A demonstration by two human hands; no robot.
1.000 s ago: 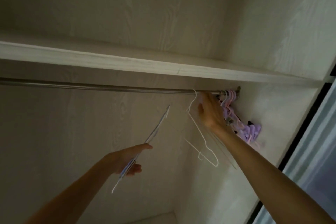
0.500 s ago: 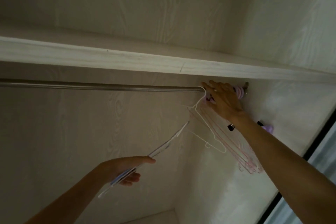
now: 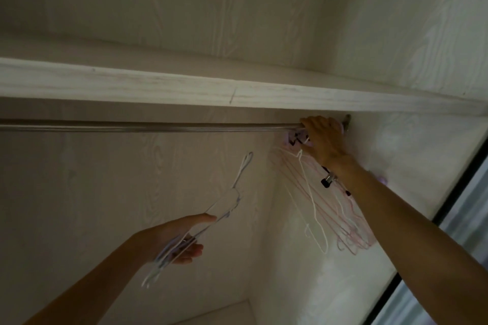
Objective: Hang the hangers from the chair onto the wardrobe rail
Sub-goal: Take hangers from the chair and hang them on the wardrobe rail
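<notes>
Overhead, the right hand (image 3: 323,140) is curling its fingers over the wardrobe rail (image 3: 148,126) at its far right end, apparently seating hooks beside the hung hangers (image 3: 351,219) bunched there. The left hand (image 3: 171,240) is waiting lower, fingers pinching a spare bundle of hangers (image 3: 227,208), hooks pointing upward.

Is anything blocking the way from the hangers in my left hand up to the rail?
Nothing visible does. The left hand holds a bundle of hangers below the rail, and the long stretch of rail above them is bare. Only the far right end is taken, by the right hand and the hung hangers.
</notes>
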